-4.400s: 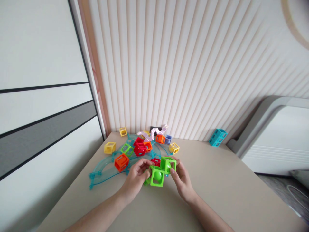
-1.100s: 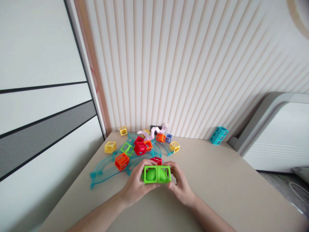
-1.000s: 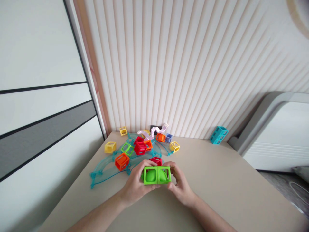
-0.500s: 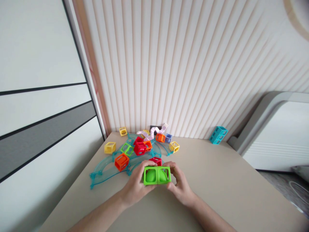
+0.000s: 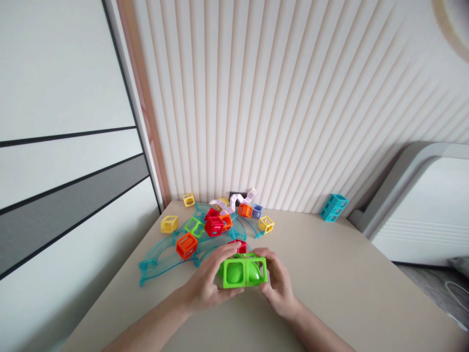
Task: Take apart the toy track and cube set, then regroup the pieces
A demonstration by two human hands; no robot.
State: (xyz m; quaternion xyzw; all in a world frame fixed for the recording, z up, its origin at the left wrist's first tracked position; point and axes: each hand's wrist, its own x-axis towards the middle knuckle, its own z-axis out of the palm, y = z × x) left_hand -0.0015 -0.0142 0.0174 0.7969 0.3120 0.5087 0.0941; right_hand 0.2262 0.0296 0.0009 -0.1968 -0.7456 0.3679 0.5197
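Note:
Two green toy cube blocks (image 5: 245,272), joined side by side with rounded green shapes inside their open frames, are held between my hands above the tabletop. My left hand (image 5: 208,281) is closed around the left end, thumb underneath and fingers over the top. On the right end, my right hand (image 5: 278,281) grips with fingers behind and thumb at the lower corner. Just beyond the green blocks a red cube block (image 5: 240,246) shows in part. Farther left lie an orange cube block (image 5: 186,246), a green cube frame (image 5: 195,227) and a red cube block (image 5: 214,226).
Clear blue curved track pieces (image 5: 157,266) spread beneath the loose blocks on the table (image 5: 330,274). Yellow blocks (image 5: 169,224), a lilac zigzag piece (image 5: 232,203) and a purple block (image 5: 257,211) lie toward the ribbed wall (image 5: 227,98). A teal block stack (image 5: 333,207) stands at the back right.
The green blocks have turned slightly, showing more of their top and left side, and sit a little lower and to the right. Both hands still hold them. The whole view has shifted slightly.

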